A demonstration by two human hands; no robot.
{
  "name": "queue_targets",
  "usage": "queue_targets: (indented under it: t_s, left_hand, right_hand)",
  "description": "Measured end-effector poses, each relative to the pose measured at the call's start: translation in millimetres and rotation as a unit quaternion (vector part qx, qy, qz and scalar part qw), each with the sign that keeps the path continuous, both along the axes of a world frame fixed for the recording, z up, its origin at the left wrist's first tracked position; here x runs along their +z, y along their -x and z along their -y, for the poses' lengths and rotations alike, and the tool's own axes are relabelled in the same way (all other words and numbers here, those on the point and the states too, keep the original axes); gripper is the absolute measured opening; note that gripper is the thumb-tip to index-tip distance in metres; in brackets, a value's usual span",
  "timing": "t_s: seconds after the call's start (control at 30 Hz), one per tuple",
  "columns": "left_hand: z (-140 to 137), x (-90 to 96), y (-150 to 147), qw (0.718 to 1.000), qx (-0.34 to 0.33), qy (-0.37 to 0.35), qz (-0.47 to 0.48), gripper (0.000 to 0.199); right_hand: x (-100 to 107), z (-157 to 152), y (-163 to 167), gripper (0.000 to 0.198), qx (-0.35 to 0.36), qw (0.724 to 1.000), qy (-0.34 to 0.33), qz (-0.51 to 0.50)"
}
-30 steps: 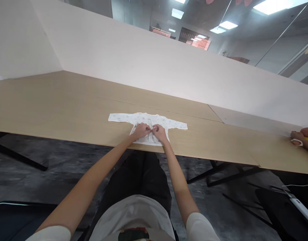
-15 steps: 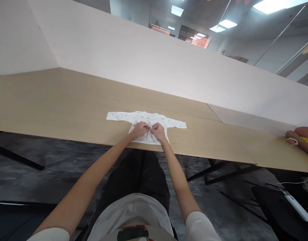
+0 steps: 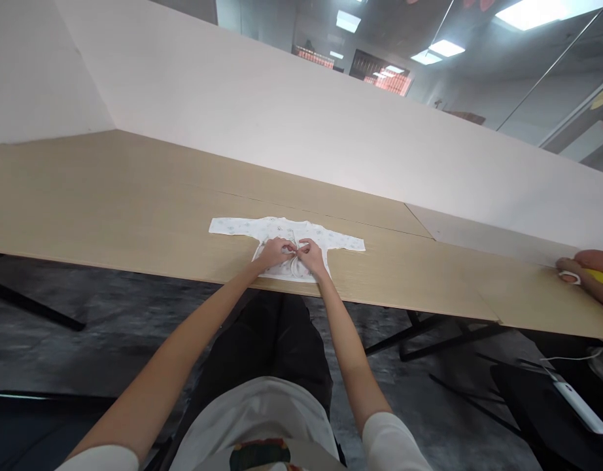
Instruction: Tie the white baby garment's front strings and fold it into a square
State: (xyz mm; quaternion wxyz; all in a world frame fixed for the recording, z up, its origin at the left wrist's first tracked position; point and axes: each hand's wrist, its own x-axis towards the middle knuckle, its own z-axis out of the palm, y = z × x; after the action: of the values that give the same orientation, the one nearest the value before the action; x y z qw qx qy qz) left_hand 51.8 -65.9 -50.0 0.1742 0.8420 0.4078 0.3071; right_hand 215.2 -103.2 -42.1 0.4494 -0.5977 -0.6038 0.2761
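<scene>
A white wall (image 3: pixel 257 124) runs behind everything, topped by glass (image 3: pixel 482 72) in which several ceiling lights (image 3: pixel 348 21) show; the floor (image 3: pixel 135 353) is dark grey and streaked. In front of the wall stretches a long tan worktop (image 3: pixel 135 196), wood-toned, with fine seams between its boards. By its right end stands a black chair (image 3: pixel 524 392) bearing a slim white device (image 3: pixel 582 407), and at the far right edge sits a rounded brown and yellow shape (image 3: pixel 596 260) — too cut off to identify.

The small white printed shirt (image 3: pixel 276 229) lies flat near the front edge of the worktop, in the middle of the view, neck away from the person and hem towards them. That placing probably keeps its front within easy reach of 2 hands, while the 2 sleeves (image 3: pixel 230 226), spread out to either side, stay out of the way.

Left hand (image 3: pixel 273 254) and right hand (image 3: pixel 311 256) meet over the shirt's centre line, nearly touching. The fingers (image 3: pixel 284 243) of both look pinched on the cloth there — likely so that 2 front edges can be controlled together. Whether a fastener sits between them is too small to tell.
</scene>
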Motion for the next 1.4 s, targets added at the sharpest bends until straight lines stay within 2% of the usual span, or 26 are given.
queue_targets:
  t_s: [0.17, 0.37, 0.57, 0.7, 0.8, 0.9, 1.0, 1.1, 1.17, 1.4]
  left_hand:
    - [-1.2, -1.8, -1.2, 0.999, 0.023, -0.003, -0.022, 0.03]
    - [-0.7, -3.4, -3.2, 0.995, 0.092, -0.017, -0.035, 0.04]
    - [4.9, -1.9, -8.8, 0.988, 0.104, -0.02, -0.11, 0.039]
    - [9.4, -1.8, -8.2, 0.986, 0.098, -0.032, -0.132, 0.044]
    - [12.4, 0.4, -8.2, 0.985, 0.104, -0.027, -0.137, 0.042]
    - [6.6, 10.6, -16.2, 0.98, 0.124, -0.033, -0.152, 0.034]
    - [-13.2, 26.3, -30.8, 0.973, 0.17, -0.001, -0.158, 0.028]
    - [-36.0, 33.8, -42.4, 0.963, 0.233, 0.036, -0.13, 0.032]
    - [-45.4, 30.3, -45.6, 0.962, 0.243, 0.024, -0.119, 0.035]
    - [-49.5, 11.6, -43.2, 0.971, 0.189, -0.031, -0.145, 0.035]
  right_hand:
    - [4.3, 0.3, -1.3, 0.026, -0.09, 0.996, 0.005, -0.009]
    - [6.8, -4.4, 3.1, 0.019, -0.111, 0.991, 0.044, 0.053]
    - [15.0, -46.0, 25.4, 0.031, -0.093, 0.975, 0.072, 0.189]
    - [15.2, -69.0, 34.8, 0.028, -0.106, 0.962, 0.092, 0.233]
    - [9.8, -72.9, 30.9, 0.024, -0.119, 0.967, 0.08, 0.21]
    - [4.3, -71.6, 23.9, 0.027, -0.136, 0.976, 0.059, 0.158]
    - [1.8, -70.9, 19.5, 0.026, -0.147, 0.98, 0.046, 0.128]
    - [1.0, -71.6, 16.7, 0.026, -0.14, 0.983, 0.035, 0.116]
    - [0.4, -71.8, 14.6, 0.027, -0.136, 0.984, 0.027, 0.11]
    - [-2.0, -68.0, 10.2, 0.029, -0.118, 0.988, -0.005, 0.102]
